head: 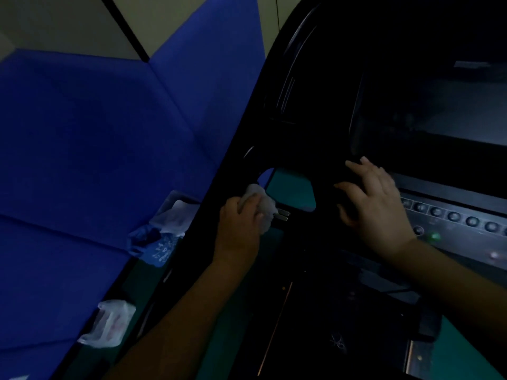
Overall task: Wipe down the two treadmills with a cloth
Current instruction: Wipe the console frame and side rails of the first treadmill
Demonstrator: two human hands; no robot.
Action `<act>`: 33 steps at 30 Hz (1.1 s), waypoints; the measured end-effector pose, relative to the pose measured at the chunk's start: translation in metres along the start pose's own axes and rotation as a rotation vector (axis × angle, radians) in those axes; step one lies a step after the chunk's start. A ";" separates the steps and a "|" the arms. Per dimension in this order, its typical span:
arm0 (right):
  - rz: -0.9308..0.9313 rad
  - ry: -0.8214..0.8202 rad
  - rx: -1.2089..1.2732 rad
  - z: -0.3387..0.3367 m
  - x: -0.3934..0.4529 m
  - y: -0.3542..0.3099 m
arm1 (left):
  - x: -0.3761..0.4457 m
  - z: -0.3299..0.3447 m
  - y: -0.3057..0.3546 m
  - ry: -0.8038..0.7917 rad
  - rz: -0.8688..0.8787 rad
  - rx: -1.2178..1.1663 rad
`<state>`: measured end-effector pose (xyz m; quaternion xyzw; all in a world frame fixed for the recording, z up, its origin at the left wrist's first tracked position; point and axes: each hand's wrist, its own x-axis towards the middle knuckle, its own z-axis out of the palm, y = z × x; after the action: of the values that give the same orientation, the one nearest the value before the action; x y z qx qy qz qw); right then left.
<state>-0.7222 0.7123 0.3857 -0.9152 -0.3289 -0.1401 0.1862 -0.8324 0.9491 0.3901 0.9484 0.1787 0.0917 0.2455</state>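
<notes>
The scene is dim. A black treadmill (323, 111) fills the right half, with a dark screen (439, 111) and a row of round buttons (463, 219) on its console. My left hand (238, 226) is closed around a crumpled white cloth (262, 205), pressed against the left handlebar where two small metal tabs (284, 215) stick out. My right hand (375, 204) rests flat with spread fingers on the console edge, just left of the buttons and below the screen. It holds nothing.
Blue padded mats (96, 133) cover the wall and floor at left. A small bin with white and blue bags (164, 229) stands beside the treadmill frame. Another white plastic bag (109, 325) lies lower left. Green floor (290, 190) shows through the frame.
</notes>
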 end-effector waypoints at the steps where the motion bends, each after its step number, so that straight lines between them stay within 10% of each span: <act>1: -0.026 0.004 0.022 0.004 0.000 -0.005 | -0.003 -0.012 -0.001 0.069 0.007 -0.051; 5: -0.183 -0.146 0.052 0.031 0.003 -0.027 | -0.012 -0.054 -0.035 0.364 0.000 0.156; 9: -0.211 -0.258 -0.138 0.042 0.002 -0.041 | -0.027 -0.045 -0.065 0.135 -0.226 0.162; 21: -0.225 -0.293 -0.215 0.041 0.001 -0.043 | 0.046 -0.029 -0.046 -0.050 -0.186 0.351; 33: -0.223 -0.259 -0.210 0.044 0.005 -0.046 | -0.081 -0.057 -0.091 0.074 -0.150 0.395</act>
<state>-0.7431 0.7673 0.3595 -0.8978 -0.4331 -0.0747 0.0293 -0.9490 1.0170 0.3867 0.9581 0.2721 0.0711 0.0545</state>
